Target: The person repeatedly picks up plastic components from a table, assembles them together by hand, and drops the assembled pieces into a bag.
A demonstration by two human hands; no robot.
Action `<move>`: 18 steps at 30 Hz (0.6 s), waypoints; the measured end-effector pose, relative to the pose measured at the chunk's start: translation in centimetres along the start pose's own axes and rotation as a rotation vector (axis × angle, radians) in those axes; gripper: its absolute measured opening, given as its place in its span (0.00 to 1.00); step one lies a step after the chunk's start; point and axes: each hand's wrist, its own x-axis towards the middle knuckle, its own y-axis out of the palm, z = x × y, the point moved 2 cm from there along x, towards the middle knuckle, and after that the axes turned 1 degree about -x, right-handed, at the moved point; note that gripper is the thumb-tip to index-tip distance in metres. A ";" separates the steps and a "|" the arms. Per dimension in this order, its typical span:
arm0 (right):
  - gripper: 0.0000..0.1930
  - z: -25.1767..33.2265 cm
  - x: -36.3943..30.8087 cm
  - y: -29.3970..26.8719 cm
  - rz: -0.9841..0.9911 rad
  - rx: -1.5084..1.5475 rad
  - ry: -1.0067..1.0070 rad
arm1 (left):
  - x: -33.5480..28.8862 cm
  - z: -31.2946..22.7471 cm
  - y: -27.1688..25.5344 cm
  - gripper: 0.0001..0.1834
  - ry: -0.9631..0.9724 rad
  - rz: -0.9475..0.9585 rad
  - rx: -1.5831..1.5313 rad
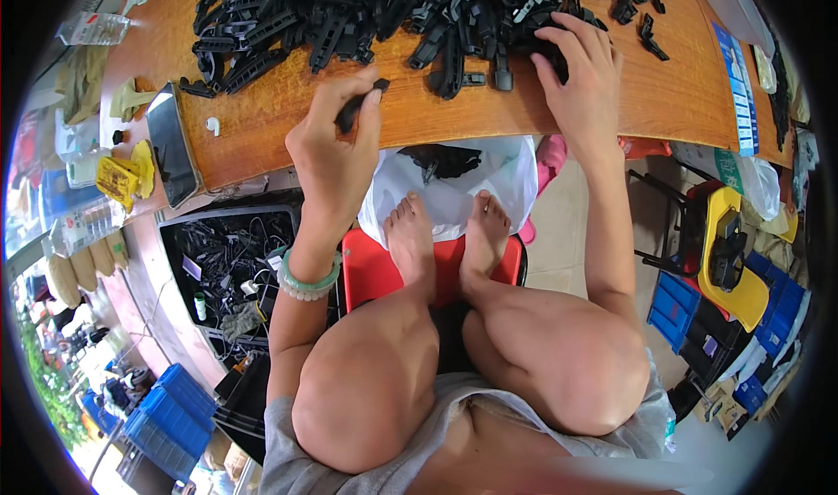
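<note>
A large heap of black plastic parts (pixel 384 15) covers the far part of a brown wooden table (pixel 672 93). My left hand (pixel 336 146) is closed on one black plastic part (pixel 356 106) above the table's near edge; a pale green bead bracelet (pixel 305 278) circles that wrist. My right hand (pixel 580 76) rests on the heap's right side, fingers spread over the black pieces. Under the table edge a white plastic bag (pixel 454 189) holds several black parts. My bare feet (pixel 445 237) rest on a red stool (pixel 367 272).
A dark phone (pixel 172 146) lies at the table's left edge, with a plastic bottle (pixel 94 29) farther left. A black bin of cables (pixel 218 259) stands below left. Blue crates (pixel 166 416) sit on the lower left and on the right near a yellow chair (pixel 742 259).
</note>
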 end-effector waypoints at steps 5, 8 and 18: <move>0.12 -0.2 0.1 0.2 0.015 -0.042 -0.018 | -0.4 -0.4 -0.9 0.11 0.106 0.121 0.314; 0.12 -0.2 -0.2 0.2 0.013 -0.007 -0.003 | -0.7 0.8 -0.7 0.11 0.288 0.057 0.441; 0.11 0.2 0.5 -0.1 0.027 -0.004 0.063 | -0.3 3.1 0.7 0.07 0.502 -0.086 0.317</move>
